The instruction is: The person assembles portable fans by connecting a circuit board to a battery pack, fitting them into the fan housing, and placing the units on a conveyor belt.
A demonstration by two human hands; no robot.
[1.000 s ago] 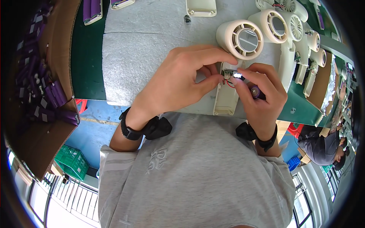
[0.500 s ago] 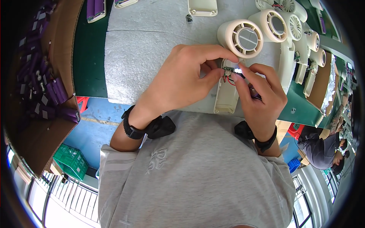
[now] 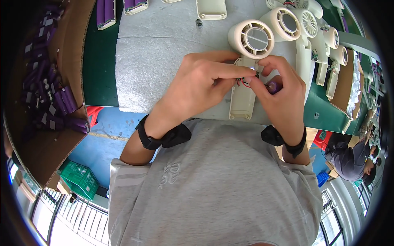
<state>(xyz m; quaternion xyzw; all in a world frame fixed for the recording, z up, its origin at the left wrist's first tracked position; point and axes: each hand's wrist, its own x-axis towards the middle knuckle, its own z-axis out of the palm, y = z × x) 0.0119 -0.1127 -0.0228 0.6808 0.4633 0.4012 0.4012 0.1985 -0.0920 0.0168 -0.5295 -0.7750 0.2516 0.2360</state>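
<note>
A cream handheld fan lies on the foam sheet, its round ringed head (image 3: 255, 39) away from me and its open handle shell (image 3: 242, 102) toward me. My left hand (image 3: 201, 80) reaches over the handle's upper end, index finger stretched across a small circuit board (image 3: 257, 75) and pressing on it. From the right, my right hand (image 3: 283, 92) pinches at the same board with thumb and index finger bent. Red wires (image 3: 245, 83) run from the board between both hands. A purple battery cell (image 3: 275, 85) shows under my right palm. My fingers hide most of the board.
More cream fan heads (image 3: 286, 24) and handle parts crowd the right. Beyond the hands lie an empty shell half (image 3: 211, 10) and shells with purple cells (image 3: 106, 14). A cardboard box (image 3: 67, 123) of purple cells stands left. A person (image 3: 349, 160) sits far right.
My left index finger has moved onto the board and now covers most of its bright light. The right fingers have bent closer in. More of the purple cell shows; the whole view has shifted slightly.
</note>
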